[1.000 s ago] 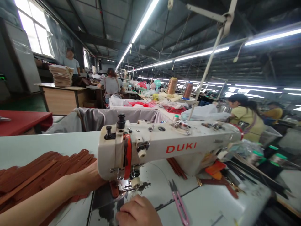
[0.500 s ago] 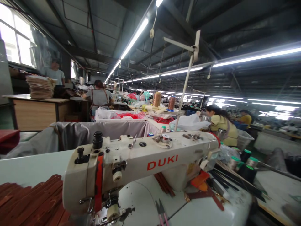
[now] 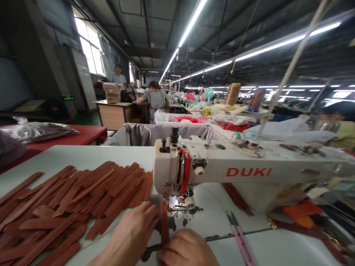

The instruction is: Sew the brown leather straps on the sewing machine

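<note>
A narrow brown leather-like strip (image 3: 164, 223) lies lengthwise on the sewing machine bed, its far end at the presser foot (image 3: 177, 203). My left hand (image 3: 135, 231), fingers bent and together, holds the strip's left edge close to the foot. At the near end, my right hand (image 3: 190, 248) is closed on the same strip; its fingertips are partly hidden. Above them stands the white DUKI sewing machine (image 3: 216, 170) with a red lever guard. A large heap of similar strips (image 3: 91, 199) spreads over the table to the left of my left hand.
Pink-handled thread snips (image 3: 240, 236) lie right of my right hand. Several strips (image 3: 235, 197) rest under the machine arm. An orange piece (image 3: 302, 212) lies by the machine's base. Behind are a cloth-lined bin (image 3: 133, 135), thread cones (image 3: 232, 95) and people at other tables.
My view has swung left and down, so the machine sits further right and more of the strip heap shows. Both my hands and the strip at the presser foot have come into view.
</note>
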Demonstrator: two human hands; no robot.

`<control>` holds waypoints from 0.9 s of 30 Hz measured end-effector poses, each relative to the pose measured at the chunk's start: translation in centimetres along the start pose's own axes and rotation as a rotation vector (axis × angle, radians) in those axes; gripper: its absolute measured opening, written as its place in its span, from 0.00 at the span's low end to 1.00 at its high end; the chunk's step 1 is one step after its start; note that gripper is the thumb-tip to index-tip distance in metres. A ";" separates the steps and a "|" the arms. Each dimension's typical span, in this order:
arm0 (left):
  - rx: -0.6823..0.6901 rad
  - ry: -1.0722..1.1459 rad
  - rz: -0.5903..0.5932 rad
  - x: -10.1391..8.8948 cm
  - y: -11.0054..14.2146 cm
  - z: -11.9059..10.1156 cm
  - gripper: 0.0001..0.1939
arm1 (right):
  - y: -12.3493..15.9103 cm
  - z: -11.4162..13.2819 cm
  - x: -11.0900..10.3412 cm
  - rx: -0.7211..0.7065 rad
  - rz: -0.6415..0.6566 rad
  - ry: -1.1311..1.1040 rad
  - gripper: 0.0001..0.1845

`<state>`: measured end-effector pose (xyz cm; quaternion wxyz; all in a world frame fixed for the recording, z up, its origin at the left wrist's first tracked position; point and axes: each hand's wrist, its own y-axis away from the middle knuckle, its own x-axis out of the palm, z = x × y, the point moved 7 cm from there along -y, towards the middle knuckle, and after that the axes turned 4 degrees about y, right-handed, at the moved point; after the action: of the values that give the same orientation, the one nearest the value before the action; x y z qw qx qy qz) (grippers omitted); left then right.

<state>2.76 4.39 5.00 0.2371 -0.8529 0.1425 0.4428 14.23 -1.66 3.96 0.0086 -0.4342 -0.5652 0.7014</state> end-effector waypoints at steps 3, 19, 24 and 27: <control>0.089 -0.024 0.020 0.2 1.2 -0.6 0.15 | -0.9 -0.1 -0.6 0.036 0.003 -0.014 0.21; 0.468 -0.086 -0.058 1.6 1.2 -1.8 0.30 | 2.8 -1.9 1.6 0.157 0.114 0.003 0.08; 0.497 -0.106 -0.137 2.0 1.3 -1.8 0.29 | 2.8 -2.2 1.5 0.195 0.105 -0.031 0.10; 0.511 -0.127 -0.195 1.9 1.0 -1.9 0.31 | 3.0 -2.3 1.6 0.183 0.116 -0.050 0.13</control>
<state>4.65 2.45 4.07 0.4942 -0.7457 0.1518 0.4202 16.06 -0.13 0.61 -0.0064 -0.4459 -0.4727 0.7600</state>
